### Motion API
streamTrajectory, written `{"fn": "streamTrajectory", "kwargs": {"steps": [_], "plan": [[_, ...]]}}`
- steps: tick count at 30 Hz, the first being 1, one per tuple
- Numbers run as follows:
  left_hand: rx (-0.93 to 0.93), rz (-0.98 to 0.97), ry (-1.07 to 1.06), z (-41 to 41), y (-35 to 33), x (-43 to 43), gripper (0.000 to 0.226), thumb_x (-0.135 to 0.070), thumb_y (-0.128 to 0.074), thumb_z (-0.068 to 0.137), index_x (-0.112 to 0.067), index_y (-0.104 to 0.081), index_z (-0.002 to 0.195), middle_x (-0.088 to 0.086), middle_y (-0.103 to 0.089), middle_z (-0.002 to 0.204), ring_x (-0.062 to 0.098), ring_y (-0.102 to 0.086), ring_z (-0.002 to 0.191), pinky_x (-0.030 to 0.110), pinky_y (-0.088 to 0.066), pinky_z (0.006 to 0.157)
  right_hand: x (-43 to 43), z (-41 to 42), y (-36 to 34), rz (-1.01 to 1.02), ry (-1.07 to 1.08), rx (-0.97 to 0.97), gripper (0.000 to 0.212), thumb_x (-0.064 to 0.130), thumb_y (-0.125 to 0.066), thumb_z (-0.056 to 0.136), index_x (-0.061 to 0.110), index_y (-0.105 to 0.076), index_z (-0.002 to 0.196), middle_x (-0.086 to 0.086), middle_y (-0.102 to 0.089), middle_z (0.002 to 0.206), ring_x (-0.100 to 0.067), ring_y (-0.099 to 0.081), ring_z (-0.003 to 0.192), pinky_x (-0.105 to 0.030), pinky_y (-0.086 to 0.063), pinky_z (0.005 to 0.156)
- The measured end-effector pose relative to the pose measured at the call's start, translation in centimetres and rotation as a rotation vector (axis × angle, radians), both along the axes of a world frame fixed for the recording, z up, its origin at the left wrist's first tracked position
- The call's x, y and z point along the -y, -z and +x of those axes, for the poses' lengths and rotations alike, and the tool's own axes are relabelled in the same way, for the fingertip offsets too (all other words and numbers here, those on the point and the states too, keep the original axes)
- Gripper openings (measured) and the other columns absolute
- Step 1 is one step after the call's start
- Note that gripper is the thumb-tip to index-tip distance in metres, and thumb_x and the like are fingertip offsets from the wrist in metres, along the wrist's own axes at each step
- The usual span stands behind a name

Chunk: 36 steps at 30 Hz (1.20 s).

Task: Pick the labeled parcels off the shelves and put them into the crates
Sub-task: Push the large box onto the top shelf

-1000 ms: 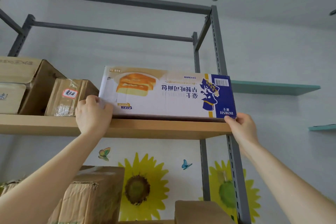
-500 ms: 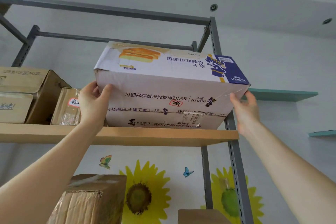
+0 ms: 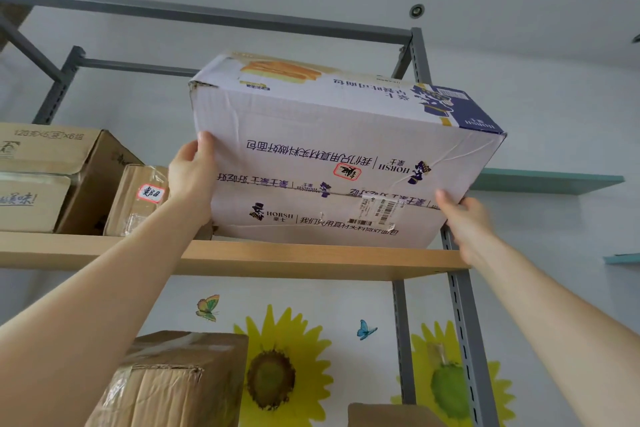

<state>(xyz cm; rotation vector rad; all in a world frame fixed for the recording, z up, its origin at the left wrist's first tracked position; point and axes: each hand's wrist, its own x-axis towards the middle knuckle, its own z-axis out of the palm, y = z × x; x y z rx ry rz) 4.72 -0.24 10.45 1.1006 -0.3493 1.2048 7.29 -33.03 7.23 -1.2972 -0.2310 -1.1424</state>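
Note:
A large white and blue bread carton (image 3: 332,152) with a red-edged label on its underside is tipped forward off the top wooden shelf (image 3: 277,258); its far lower edge still seems to sit near the shelf. My left hand (image 3: 192,177) grips its left bottom edge, thumb on the underside. My right hand (image 3: 464,218) holds its right bottom corner from below. No crate is in view.
A small taped brown parcel (image 3: 138,199) with a red-edged label stands left of the carton, beside a big brown carton (image 3: 52,180). More brown boxes (image 3: 173,381) sit on the shelf below. Grey metal uprights (image 3: 460,305) frame the rack's right side.
The carton went from resting flat on the shelf to tilted out toward me, its underside now facing me. Both hands moved with it, and the view drew closer.

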Motion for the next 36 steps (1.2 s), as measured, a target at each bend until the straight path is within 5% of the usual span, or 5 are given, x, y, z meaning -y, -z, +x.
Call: {"fn": "streamTrajectory", "kwargs": {"steps": [3,11,21,26,36], "plan": [[-0.027,0.120,-0.070,0.4,0.3,-0.3,0.041,-0.030,-0.044,0.095,-0.023,-0.044,0.135,0.004,-0.053,0.127,0.018,-0.046,0.095,0.028,-0.036,0.079,0.1,-0.1,-0.3,0.021,0.023,0.043,0.030,0.038,-0.060,0.088,0.009,-0.056,0.093,-0.007,-0.057,0.094,-0.018,-0.050,0.079,-0.027,-0.038,0.061],[-0.012,-0.055,-0.113,2.3,1.3,-2.0,0.029,-0.017,-0.062,0.085,-0.008,-0.064,0.113,0.006,-0.062,0.094,0.019,-0.054,0.088,0.028,-0.043,0.080,-0.8,-1.4,-2.6,0.080,0.108,0.118,0.050,0.049,-0.062,0.082,0.014,-0.037,0.056,0.000,-0.039,0.059,-0.013,-0.034,0.054,-0.026,-0.027,0.052],[0.009,0.011,-0.135,3.5,1.0,-1.6,0.038,-0.028,-0.047,0.094,-0.023,-0.049,0.132,-0.011,-0.044,0.077,0.007,-0.046,0.070,0.021,-0.039,0.063,-0.4,-1.7,-3.8,0.004,0.120,0.053,0.064,0.050,-0.055,0.087,-0.008,-0.055,0.113,-0.025,-0.057,0.124,-0.039,-0.051,0.118,-0.058,-0.041,0.098],[-0.213,0.058,-0.095,4.2,1.7,-2.0,0.035,-0.046,-0.046,0.089,-0.017,-0.042,0.069,0.005,-0.039,0.075,0.023,-0.037,0.074,0.029,-0.028,0.055,0.0,-0.7,-1.9,-0.038,-0.004,-0.107,0.076,0.058,-0.052,0.084,-0.002,-0.045,0.131,-0.019,-0.049,0.137,-0.037,-0.047,0.126,-0.049,-0.039,0.104],[-0.230,-0.014,-0.007,4.0,2.2,-2.0,0.038,-0.048,-0.053,0.087,-0.020,-0.043,0.064,-0.002,-0.040,0.069,0.021,-0.043,0.082,0.029,-0.035,0.063,0.4,0.7,-1.0,-0.030,-0.047,-0.129,0.068,0.057,-0.054,0.084,0.003,-0.046,0.126,-0.013,-0.051,0.135,-0.032,-0.048,0.122,-0.043,-0.038,0.098]]}}
